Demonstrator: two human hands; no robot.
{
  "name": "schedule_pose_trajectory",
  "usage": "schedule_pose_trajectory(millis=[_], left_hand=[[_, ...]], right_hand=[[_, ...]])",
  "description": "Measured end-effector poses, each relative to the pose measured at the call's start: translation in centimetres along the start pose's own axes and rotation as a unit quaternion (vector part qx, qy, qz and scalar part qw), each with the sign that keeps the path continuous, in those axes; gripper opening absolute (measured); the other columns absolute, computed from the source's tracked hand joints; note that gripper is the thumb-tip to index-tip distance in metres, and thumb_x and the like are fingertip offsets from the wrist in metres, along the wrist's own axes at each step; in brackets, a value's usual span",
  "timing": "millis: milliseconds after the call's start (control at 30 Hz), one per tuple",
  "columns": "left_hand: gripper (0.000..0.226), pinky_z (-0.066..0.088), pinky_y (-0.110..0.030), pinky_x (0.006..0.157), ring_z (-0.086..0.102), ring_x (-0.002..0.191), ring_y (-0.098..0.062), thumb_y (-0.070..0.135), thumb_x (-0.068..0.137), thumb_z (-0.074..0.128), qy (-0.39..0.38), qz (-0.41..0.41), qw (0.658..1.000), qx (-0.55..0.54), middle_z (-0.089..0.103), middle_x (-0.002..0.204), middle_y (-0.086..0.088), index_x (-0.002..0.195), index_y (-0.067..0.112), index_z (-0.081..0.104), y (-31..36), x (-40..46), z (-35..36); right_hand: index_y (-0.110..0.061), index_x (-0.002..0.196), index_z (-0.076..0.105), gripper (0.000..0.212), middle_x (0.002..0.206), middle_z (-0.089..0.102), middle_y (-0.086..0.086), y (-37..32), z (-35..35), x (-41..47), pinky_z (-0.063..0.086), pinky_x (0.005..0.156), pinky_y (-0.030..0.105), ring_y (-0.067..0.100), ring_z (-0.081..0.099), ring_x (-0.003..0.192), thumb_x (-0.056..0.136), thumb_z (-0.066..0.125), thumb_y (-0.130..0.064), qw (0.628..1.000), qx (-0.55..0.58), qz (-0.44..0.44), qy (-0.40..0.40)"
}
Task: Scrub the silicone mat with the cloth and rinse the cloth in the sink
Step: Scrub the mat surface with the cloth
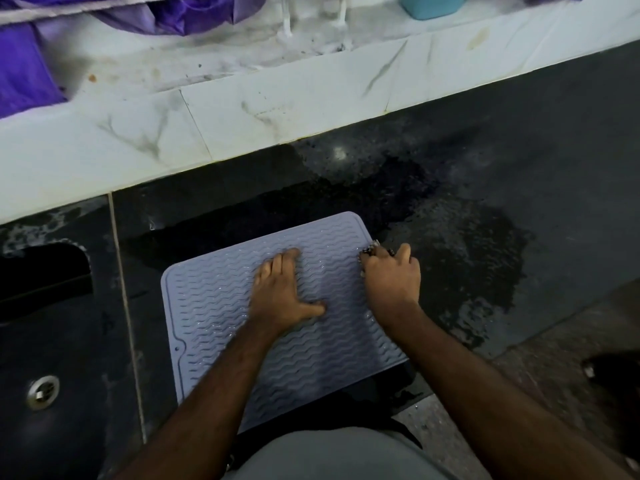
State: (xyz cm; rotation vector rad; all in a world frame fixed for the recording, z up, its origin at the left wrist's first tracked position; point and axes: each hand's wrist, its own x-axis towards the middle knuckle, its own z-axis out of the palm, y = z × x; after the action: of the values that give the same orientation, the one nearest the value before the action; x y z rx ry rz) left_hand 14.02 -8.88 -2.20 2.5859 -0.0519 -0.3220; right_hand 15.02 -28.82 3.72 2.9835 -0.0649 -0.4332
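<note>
Head view showed us bent close over the dark worktop [519, 161], our grey shirt at the bottom edge of the picture and both forearms reaching forward onto the silicone mat [214, 306]. The mat lay flat on the worktop just in front of us, its near edge at the worktop's front and its wavy ribs glistening wet. Our left hand [282, 292] was spread flat on the middle of the mat, fingers straight and thumb out, grasping nothing; we judge it was there to pin the mat so that it could not slide on the wet stone. Our right hand [391, 275] was clenched at the mat's right edge around a small dark thing, most likely the cloth [372, 247], of which only a scrap showed past the knuckles; we cannot be sure of it. That placing suggests the scrubbing was working along the right border.

Beyond the right hand a broad puddle [467, 258] spread over the worktop. To our left sat the sink [20, 358], its drain [43, 391] showing, near enough for rinsing. Further off ran a white marble ledge [242, 109], with purple fabric [24, 71] and a teal container [433, 5] behind it.
</note>
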Motion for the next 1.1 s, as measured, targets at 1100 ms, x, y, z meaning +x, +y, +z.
schedule_pose_trajectory(millis=[1100], left_hand=[[0.079, 0.022, -0.046, 0.121, 0.046, 0.130, -0.026, 0.051, 0.074, 0.071, 0.104, 0.008, 0.994, -0.031, 0.054, 0.133, -0.004, 0.140, 0.015, 0.046, -16.0, -14.3, -6.1]], right_hand=[[-0.028, 0.134, 0.063, 0.051, 0.129, 0.064, -0.002, -21.6, 0.5, -8.4, 0.047, 0.100, 0.046, 0.028, 0.051, 0.114, 0.091, 0.051, -0.003, 0.930, 0.262, -0.250, -0.062]])
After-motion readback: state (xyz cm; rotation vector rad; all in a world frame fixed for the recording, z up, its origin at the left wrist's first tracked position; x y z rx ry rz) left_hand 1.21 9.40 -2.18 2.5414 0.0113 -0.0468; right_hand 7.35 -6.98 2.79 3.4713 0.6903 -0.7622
